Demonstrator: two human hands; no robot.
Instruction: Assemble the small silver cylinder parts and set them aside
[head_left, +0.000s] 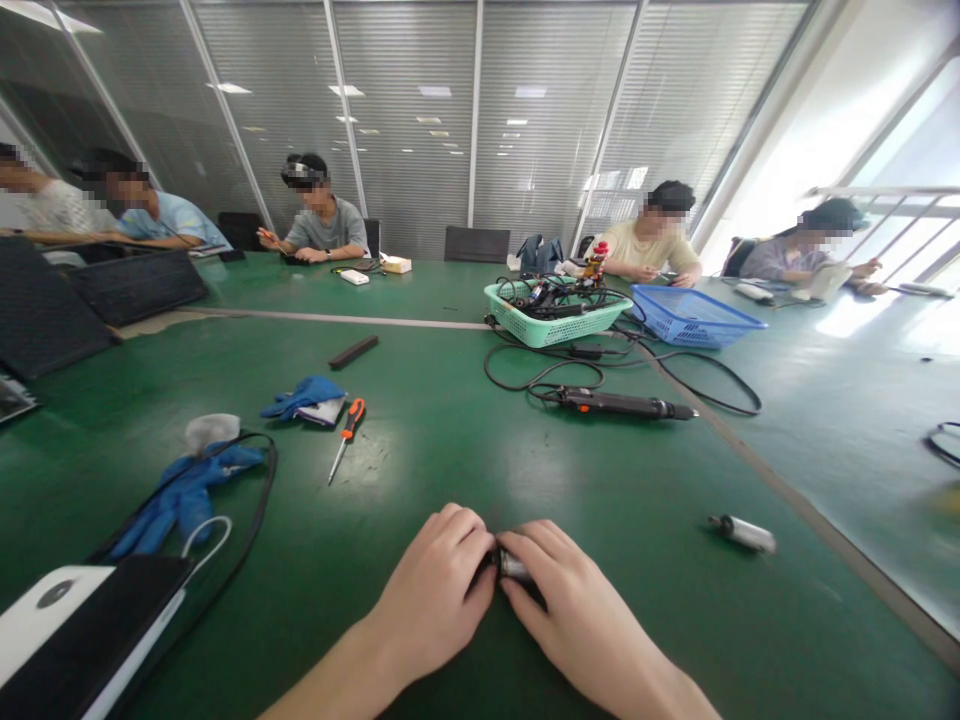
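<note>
My left hand [442, 575] and my right hand [566, 590] meet close above the green table in front of me. Between them is a small silver cylinder with a dark end [513, 566], perhaps a small motor, mostly hidden by my fingers. The fingers of my right hand wrap round its silver body. Those of my left hand close on the dark end. A similar silver cylinder [750, 535] lies on the table to the right, apart from my hands. Beyond my left hand lies a screwdriver [354, 420] with an orange and black handle.
An electric screwdriver [622, 403] with a looped cable lies ahead, before a green basket [559, 328] of parts and a blue basket [697, 318]. Blue gloves [184, 495], a dark bar [354, 352] and a white-and-black device [97, 620] are leftward. Several people sit around the table.
</note>
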